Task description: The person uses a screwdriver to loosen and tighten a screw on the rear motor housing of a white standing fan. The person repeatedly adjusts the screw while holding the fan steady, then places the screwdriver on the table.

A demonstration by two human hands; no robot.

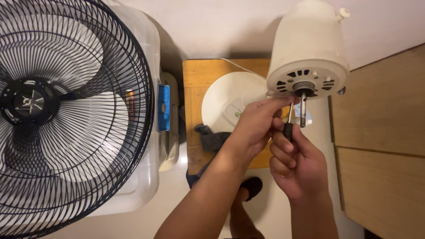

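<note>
Right hand [297, 166] grip closed round a screwdriver [288, 128]; left hand [254, 128] fingertips pinched at the motor housing [307, 53] face, whether holding anything, can't tell. Housing sits above the wooden bench [195, 79]; caged fan [66, 115] well left.

A count of what lies under your eyes — fan parts, mostly.

You have two hands in view, the left hand [254, 128] and the right hand [299, 166], sharing one screwdriver [288, 128]; one white motor housing [307, 53] with one metal shaft [303, 108], one round white base [230, 104], one wooden stool [199, 79], one grey rag [211, 139], and — at far left — one black fan cage [66, 115] on one clear storage box [148, 53].
</note>
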